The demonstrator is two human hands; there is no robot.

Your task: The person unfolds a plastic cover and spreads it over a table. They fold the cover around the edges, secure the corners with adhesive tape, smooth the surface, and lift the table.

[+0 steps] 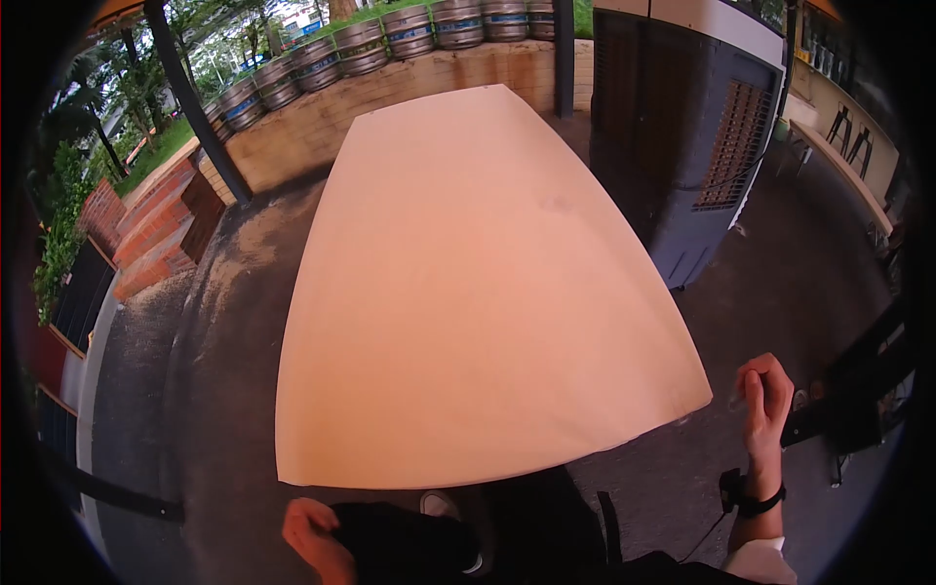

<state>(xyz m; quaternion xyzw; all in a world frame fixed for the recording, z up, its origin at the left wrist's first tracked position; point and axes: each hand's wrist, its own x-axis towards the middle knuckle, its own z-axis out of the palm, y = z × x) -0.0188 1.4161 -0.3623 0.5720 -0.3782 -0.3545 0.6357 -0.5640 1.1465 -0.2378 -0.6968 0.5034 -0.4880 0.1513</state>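
A large tan board-like tabletop (pixel 468 292) stretches out in front of me, its near edge close to my body. My left hand (pixel 317 536) is just below the near left corner, apart from it in this view, with its fingers curled in. Off the near right corner, my right hand (pixel 767 395) is raised with the fingers bent and pressed together, also apart from the board. Whatever either hand holds, if anything, is hidden or too small to name. On my right wrist is a black strap (pixel 760 499) with a thin cable.
A tall dark air cooler (pixel 682 136) stands right of the tabletop's far half. Behind is a low wall (pixel 409 97) with several metal kegs (pixel 405 31) on it. Brick steps (pixel 171 229) rise at the left. A long bench (pixel 843 171) runs along the right.
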